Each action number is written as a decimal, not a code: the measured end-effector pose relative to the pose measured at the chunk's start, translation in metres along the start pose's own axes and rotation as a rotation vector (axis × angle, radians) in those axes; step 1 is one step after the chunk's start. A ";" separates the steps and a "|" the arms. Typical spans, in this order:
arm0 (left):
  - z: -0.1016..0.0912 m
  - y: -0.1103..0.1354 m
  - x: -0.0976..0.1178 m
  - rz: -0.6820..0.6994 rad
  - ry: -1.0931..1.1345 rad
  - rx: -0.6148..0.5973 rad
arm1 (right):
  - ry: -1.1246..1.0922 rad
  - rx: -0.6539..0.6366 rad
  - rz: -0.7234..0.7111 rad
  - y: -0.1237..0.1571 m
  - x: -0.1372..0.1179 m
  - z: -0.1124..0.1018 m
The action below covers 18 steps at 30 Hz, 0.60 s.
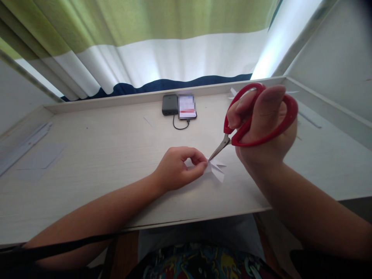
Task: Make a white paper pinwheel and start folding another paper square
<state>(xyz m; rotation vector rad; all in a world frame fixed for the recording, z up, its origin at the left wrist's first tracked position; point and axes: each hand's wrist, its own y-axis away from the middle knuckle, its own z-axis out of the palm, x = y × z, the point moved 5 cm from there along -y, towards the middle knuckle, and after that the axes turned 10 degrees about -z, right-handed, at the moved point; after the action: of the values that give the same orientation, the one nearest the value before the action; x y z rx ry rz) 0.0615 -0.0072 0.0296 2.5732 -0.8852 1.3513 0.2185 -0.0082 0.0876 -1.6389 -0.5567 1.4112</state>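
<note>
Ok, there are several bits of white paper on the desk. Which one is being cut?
The small folded piece pinched in the left hand, at the scissors' tips. The scraps by the far rim and the left sheets lie untouched.

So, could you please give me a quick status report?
Left hand pinching folded paper. Right hand gripping red scissors, tips at paper. Nothing in the way.

The scissors [255,120] are seen with glossy red plastic handles and dull metal blades. White matt paper [216,170] is laid on a pale, wood-grain desk [101,155]; soft cloth curtains [151,42] are hung behind.
</note>
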 end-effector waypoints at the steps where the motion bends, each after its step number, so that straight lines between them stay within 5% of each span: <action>1: 0.000 0.000 0.000 0.000 0.000 -0.001 | 0.009 -0.007 0.000 0.000 0.000 0.000; 18: 0.001 0.000 0.001 -0.006 -0.001 -0.008 | -0.064 0.050 0.018 0.001 -0.003 0.004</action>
<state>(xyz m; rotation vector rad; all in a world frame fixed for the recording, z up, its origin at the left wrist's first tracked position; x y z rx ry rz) 0.0632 -0.0084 0.0298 2.5687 -0.8802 1.3428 0.2138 -0.0098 0.0884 -1.5677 -0.5406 1.4831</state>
